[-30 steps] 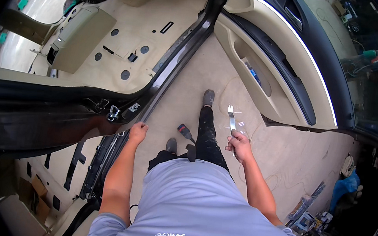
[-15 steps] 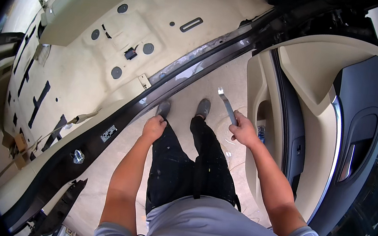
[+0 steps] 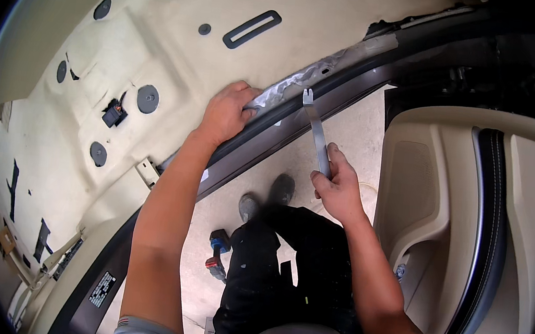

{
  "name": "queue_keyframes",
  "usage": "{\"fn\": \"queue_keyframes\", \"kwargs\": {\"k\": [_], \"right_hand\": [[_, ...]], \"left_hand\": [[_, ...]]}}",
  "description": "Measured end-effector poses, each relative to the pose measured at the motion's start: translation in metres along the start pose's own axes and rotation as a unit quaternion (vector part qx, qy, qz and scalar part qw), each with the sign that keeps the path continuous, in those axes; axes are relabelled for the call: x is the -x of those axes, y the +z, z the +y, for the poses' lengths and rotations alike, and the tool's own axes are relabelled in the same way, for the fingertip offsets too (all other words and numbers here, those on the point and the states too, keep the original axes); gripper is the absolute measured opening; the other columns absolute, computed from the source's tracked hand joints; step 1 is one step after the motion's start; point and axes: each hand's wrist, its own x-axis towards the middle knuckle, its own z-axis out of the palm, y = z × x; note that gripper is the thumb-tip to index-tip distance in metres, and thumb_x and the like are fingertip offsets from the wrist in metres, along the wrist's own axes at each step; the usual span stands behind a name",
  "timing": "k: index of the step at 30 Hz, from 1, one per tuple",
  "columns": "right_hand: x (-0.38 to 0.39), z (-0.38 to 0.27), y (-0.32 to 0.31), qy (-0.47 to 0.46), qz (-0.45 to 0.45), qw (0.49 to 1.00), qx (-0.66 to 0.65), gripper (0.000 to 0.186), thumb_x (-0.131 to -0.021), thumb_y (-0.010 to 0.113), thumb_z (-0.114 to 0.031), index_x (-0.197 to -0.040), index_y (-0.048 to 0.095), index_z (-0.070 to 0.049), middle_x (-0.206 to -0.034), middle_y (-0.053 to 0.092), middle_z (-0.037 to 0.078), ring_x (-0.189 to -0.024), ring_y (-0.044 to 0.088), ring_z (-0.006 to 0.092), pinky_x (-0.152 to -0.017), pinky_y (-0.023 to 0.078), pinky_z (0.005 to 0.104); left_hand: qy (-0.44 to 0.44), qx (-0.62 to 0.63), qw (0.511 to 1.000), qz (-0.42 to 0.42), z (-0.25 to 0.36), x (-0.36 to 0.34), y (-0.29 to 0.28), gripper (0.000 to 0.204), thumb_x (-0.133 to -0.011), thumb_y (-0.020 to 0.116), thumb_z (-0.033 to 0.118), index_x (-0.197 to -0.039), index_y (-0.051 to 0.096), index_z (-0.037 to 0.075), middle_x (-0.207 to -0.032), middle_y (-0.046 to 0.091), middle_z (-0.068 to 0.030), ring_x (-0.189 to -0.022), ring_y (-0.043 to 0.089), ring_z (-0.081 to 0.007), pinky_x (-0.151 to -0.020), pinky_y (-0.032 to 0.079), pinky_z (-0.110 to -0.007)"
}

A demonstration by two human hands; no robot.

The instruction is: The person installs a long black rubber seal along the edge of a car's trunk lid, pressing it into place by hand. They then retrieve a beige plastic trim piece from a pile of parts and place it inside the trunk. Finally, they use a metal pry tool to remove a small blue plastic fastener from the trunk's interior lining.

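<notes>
My right hand [image 3: 340, 184] is closed around the lower end of a flat silver pry tool [image 3: 318, 133] with a forked tip. That tip sits at the inner edge of the car's door sill [image 3: 284, 133]. My left hand [image 3: 227, 112] has its fingers curled at the border of the beige floor carpet [image 3: 183, 34], next to the sill, and appears to grip it; the fingertips are partly hidden. Beside the left hand, bare grey metal [image 3: 296, 82] shows between the carpet and the sill's black strip.
An open car door with a beige panel [image 3: 422, 183] stands on the right. A blue and red cordless power tool [image 3: 218, 253] lies on the ground by my legs. A black connector [image 3: 115, 112] and round grey plugs [image 3: 148, 99] show in the carpet; a beige bracket [image 3: 147, 172] sits near the sill.
I have moved closer to the sill. My left hand has gone from beside my leg to the carpet's border. The pry tool has come to the sill, still in my right hand.
</notes>
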Motion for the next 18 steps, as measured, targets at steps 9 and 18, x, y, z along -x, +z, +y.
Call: {"fn": "queue_keyframes", "kwargs": {"k": [9,18], "right_hand": [[-0.070,0.020,-0.005,-0.191,-0.208,0.899,-0.334,0.057,-0.092,0.075,-0.011,-0.140,0.052,0.008,-0.118,0.059,0.016,-0.095,0.069,0.0272,-0.089,0.059,0.0490],[-0.064,0.037,0.017,-0.334,-0.182,0.918,-0.115,0.083,-0.063,0.100,-0.023,-0.129,0.060,0.008,-0.113,0.068,0.010,-0.104,0.067,0.0162,-0.092,0.055,0.0351]], "left_hand": [[0.152,-0.052,0.987,-0.004,-0.040,0.005,0.010,0.045,-0.070,0.083,0.007,-0.113,0.072,0.009,-0.109,0.064,-0.0089,-0.099,0.064,-0.0306,-0.084,0.054,-0.040],[0.196,-0.054,0.979,-0.015,-0.049,0.003,0.016,0.038,-0.073,0.080,0.004,-0.108,0.069,0.004,-0.107,0.062,-0.0097,-0.099,0.063,-0.0296,-0.085,0.052,-0.037]]}}
